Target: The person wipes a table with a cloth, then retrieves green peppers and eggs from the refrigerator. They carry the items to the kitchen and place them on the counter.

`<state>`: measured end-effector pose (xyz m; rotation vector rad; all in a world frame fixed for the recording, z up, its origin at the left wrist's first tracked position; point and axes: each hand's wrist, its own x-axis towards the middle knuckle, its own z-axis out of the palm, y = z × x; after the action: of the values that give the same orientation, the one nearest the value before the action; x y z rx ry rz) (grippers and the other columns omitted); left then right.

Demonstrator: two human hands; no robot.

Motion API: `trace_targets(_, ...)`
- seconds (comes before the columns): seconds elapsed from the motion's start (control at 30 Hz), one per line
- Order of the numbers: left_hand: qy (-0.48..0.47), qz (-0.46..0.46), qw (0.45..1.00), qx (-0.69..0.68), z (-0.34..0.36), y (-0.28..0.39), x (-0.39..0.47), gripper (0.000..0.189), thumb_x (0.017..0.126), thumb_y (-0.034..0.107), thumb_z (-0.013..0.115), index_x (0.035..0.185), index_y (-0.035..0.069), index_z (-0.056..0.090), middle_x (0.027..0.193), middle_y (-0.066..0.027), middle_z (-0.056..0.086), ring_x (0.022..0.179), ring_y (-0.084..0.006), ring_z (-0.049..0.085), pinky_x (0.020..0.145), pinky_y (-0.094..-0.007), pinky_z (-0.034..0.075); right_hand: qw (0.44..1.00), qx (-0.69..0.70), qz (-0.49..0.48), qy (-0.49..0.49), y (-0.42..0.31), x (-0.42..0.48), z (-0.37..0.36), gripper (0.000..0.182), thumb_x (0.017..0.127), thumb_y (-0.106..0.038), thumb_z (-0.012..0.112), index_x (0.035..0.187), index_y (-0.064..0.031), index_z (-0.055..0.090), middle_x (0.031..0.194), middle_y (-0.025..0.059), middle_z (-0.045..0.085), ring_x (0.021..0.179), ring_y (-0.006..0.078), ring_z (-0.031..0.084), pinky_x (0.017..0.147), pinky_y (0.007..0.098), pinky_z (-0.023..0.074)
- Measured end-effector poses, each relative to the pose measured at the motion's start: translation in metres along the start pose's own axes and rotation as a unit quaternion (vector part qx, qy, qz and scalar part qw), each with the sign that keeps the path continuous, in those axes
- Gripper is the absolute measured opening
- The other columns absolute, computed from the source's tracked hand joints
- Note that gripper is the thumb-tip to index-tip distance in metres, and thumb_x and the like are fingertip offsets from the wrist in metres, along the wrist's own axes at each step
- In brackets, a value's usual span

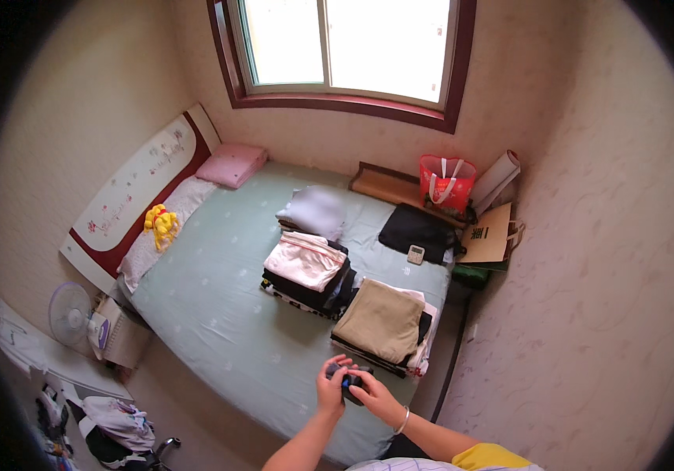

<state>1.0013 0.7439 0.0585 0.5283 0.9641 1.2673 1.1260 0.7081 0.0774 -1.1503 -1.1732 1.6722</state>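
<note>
Both hands meet over the near end of the bed, around a small dark bundle (353, 395) with a blue spot; its kind is unclear. My left hand (331, 385) holds it from the left side, fingers partly curled. My right hand (375, 393), with a bangle on the wrist, grips its right side. Just beyond them lies a stack of folded clothes with a khaki garment (381, 318) on top. Farther left stands another folded stack topped by a pale pink garment (304, 259). Behind that is a pile with a light, blurred top (313, 209).
The bed (213, 318) has a pale green sheet, a pink pillow (232, 165) and a yellow plush toy (162, 224). A black bag (416, 229), small digital device (415, 254), red tote (448, 182) and paper bag (487, 235) are at the far right. A fan (70, 313) stands left.
</note>
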Motion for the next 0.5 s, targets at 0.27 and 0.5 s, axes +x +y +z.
trace_targets(0.27,-0.125,0.038,0.974,0.187,0.056,0.003,0.103,0.036,0.068,-0.007,0.044,0.098,0.000,0.063,0.092,-0.0077,0.063,0.082,-0.0136,0.059,0.076,-0.0272,0.048,0.992,-0.009,-0.091,0.091,-0.002,0.070,-0.086,0.024,0.092,-0.010,0.044,0.114,-0.0027,0.054,0.106,0.0039,0.055,0.098,0.0137,0.052,0.087,0.0254,0.0408)
trace_targets(0.5,-0.166,-0.079,0.943,0.277,0.115,-0.076,0.295,0.007,0.077,0.007,0.057,0.079,0.002,0.061,0.077,-0.0025,0.059,0.073,-0.0082,0.053,0.065,-0.0224,0.044,0.954,0.196,0.028,0.224,0.042,0.214,-0.243,0.022,0.092,-0.010,0.045,0.112,-0.0034,0.052,0.099,0.0045,0.056,0.084,0.0110,0.054,0.074,0.0236,0.0444)
